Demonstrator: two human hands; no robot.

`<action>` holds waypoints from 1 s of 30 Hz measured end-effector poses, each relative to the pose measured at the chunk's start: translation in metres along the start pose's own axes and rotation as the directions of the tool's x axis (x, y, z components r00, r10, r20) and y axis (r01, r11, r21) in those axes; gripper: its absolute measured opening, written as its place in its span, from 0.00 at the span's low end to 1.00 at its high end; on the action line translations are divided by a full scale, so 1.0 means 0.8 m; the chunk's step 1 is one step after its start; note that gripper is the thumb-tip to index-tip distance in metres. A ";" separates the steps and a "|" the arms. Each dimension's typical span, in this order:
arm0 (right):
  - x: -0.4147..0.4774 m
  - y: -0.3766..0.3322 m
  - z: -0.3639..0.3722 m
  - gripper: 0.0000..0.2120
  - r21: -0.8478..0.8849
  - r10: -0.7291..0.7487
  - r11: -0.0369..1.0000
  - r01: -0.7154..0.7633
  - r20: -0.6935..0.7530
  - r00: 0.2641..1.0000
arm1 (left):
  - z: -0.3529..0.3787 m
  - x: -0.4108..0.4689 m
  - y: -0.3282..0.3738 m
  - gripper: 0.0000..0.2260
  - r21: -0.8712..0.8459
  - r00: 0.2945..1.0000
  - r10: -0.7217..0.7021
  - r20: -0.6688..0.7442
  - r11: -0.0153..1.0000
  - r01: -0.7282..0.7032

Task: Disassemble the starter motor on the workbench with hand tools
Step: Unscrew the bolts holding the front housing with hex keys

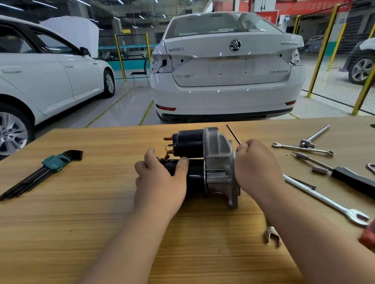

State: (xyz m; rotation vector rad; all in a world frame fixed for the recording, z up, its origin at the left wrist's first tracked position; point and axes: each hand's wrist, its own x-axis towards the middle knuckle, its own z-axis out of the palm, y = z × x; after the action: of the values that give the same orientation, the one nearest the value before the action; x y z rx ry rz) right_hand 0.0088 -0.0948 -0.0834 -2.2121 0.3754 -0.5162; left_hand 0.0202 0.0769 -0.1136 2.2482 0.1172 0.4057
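Steadying the starter point(216, 157) mid-table, the left hand point(160, 180) wraps its fingers round the black body, while the right hand point(256, 164) pinches what looks like a thin hex key point(233, 134) at the aluminium nose. I'd seat the key straight and pin the body against rolling. The table point(77, 225) ends close behind. Spanners point(303, 149) crowd the right, the key set point(41, 172) lies well left, and there is open wood in front.

Black-and-silver starter motor point(205, 162) (woodgrain workbench point(77, 225)).
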 end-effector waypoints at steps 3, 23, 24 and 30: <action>0.003 0.002 -0.001 0.09 0.010 0.011 1.000 -0.010 -0.033 0.999 | 0.005 -0.009 0.007 0.36 0.043 1.000 -0.009 0.003 0.999 0.009; -0.005 -0.009 0.001 0.08 -0.107 -0.095 0.989 0.097 0.028 0.995 | 0.021 -0.065 0.023 0.46 0.102 0.948 0.319 0.014 0.942 -0.319; -0.005 -0.010 -0.001 0.09 -0.086 -0.085 0.992 0.089 0.051 0.995 | 0.026 -0.069 0.027 0.49 0.117 0.941 0.339 0.024 0.933 -0.339; -0.012 -0.008 -0.020 0.11 0.113 -0.057 0.993 0.032 0.235 0.970 | 0.038 -0.066 0.034 0.57 0.109 0.951 0.280 -0.133 0.958 -0.267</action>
State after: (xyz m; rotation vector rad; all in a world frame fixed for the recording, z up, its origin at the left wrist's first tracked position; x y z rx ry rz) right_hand -0.0067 -0.0973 -0.0711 -2.1506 0.1672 -0.2827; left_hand -0.0206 0.0253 -0.1247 2.3284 -0.1047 0.7286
